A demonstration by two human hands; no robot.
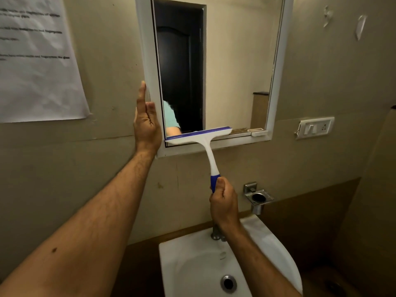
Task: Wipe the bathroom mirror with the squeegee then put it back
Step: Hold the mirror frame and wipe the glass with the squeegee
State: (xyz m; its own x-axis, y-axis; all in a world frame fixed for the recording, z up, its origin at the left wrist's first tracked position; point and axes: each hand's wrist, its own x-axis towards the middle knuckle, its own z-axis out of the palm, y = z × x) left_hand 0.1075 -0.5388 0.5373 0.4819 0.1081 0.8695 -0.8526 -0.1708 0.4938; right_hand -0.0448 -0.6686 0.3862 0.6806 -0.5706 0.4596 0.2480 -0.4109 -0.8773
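Observation:
A white-framed mirror hangs on the beige wall above the sink. The squeegee is white with a blue blade and a blue grip. Its blade lies across the bottom left of the glass, just above the lower frame. My right hand is closed around the blue end of the handle, below the mirror. My left hand rests flat and open against the mirror's left frame edge, fingers pointing up, holding nothing.
A white sink with a tap sits below my right arm. A chrome holder is fixed to the wall right of my hand. A switch plate is right of the mirror; a printed paper hangs on the left.

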